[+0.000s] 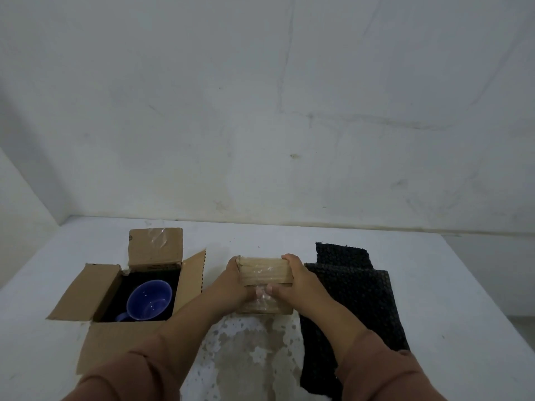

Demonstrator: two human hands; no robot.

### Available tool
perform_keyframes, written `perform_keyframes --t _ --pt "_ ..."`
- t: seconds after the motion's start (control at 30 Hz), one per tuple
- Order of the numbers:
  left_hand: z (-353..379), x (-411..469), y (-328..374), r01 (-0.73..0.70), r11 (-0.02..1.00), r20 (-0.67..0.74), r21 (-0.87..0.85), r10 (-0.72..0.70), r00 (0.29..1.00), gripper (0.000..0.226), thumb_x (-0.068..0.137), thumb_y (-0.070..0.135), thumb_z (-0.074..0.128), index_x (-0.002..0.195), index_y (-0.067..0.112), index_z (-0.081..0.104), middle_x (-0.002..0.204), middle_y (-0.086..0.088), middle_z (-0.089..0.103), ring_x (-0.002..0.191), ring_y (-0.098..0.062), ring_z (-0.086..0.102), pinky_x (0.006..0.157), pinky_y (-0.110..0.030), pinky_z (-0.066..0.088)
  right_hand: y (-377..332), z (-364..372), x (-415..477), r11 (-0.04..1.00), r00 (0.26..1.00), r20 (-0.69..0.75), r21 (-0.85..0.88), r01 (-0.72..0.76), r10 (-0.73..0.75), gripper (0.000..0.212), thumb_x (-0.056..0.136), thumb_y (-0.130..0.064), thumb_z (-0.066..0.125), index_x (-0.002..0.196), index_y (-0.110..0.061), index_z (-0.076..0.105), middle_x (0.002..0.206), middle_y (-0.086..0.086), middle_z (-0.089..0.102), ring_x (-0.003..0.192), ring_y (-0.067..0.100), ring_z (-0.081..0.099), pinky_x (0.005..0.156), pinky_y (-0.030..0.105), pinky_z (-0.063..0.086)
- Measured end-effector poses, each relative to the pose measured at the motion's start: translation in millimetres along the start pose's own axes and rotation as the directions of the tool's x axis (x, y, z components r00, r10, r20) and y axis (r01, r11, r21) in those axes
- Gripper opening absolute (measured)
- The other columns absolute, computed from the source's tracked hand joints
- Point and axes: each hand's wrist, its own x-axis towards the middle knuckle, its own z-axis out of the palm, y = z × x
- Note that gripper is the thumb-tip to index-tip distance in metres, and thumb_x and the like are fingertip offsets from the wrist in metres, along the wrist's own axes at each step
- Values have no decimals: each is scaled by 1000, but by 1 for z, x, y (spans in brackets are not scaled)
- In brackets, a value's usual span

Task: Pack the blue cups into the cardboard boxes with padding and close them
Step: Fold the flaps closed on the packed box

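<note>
Blue cup (pixel 150 299) is being kept inside the open cardboard box (pixel 191 279) at the left of the white table (pixel 463 299). It is being cradled on dark padding (pixel 144 277), with its mouth turned up toward the camera and its handle pointing to the near left. The flaps of that box are being left open, the far one standing upright.

A second cardboard box (pixel 265 272), its top shut and crossed by clear tape, is being held at the middle of the table. Its left side is being gripped by the left hand (pixel 236 280), with the fingers curled round the far left corner and the thumb laid across the top. Its right side is being gripped in the same way by the right hand (pixel 298 280), and the two thumb tips are being held almost together near the front edge. What is being kept inside this box cannot be told.

Black padding sheets (pixel 356 290) are being left overlapping on the table just right of the held box, and their near edge is being crossed by the right forearm. Both arms are being covered by brownish sleeves (pixel 130 371).
</note>
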Motion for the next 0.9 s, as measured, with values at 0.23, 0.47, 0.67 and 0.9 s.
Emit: perform_keyframes --t 0.23,0.47,0.67,0.9 --pt "8 -4 0 -15 998 -67 56 19 998 78 67 11 72 133 18 31 115 -2 53 104 -18 56 87 -36 54 10 -2 -7 997 1000 -7 81 -3 3 59 83 -25 66 135 -29 37 121 2 53 102 15 55 78 19 46" --pt "29 -9 -12 -66 993 -260 101 91 961 52 82 10 63 122 28 35 108 3 55 92 -15 59 73 -35 58 28 20 -10 995 990 -122 -87 56 -67 57 82 -15 67 132 -22 40 152 9 28 129 22 43 92 17 37" --pt "40 -14 -29 -29 979 -226 -201 -18 974 69 66 64 51 117 19 44 115 -7 58 105 -25 61 91 -48 54 50 45 -23 982 989 -126 -179 59 -82 42 85 -5 56 124 -12 43 159 8 4 130 24 41 94 21 40" --pt "50 -20 -31 -59 963 -317 263 144 937 68 80 27 64 138 29 27 147 5 35 133 -21 39 109 -46 40 65 23 -26 982 992 -120 178 65 -44 41 85 1 51 113 -28 52 140 -5 39 136 15 34 99 22 38"
